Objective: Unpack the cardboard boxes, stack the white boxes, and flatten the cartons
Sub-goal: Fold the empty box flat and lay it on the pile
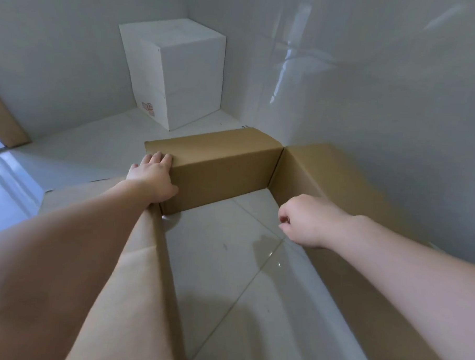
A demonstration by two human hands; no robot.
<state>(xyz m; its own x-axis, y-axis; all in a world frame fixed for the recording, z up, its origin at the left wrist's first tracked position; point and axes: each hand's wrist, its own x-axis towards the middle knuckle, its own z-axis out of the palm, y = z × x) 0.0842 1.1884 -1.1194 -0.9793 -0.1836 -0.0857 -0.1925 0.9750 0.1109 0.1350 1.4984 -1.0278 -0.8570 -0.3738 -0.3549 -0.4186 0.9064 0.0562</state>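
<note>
A brown carton [223, 168] stands open at top and bottom, so the tiled floor shows through its middle. My left hand [153, 176] rests on the far left corner of the carton, fingers straight over the folded-out flap and thumb against the inner wall. My right hand [302, 220] hovers inside near the right wall [299, 166], fingers loosely curled, holding nothing I can see. A stack of white boxes [178, 68] stands in the far corner of the room.
Grey walls close in at the back and right. Another piece of brown cardboard [5, 120] leans at the far left beside a bright opening. Glossy white floor tiles [77, 148] surround the carton.
</note>
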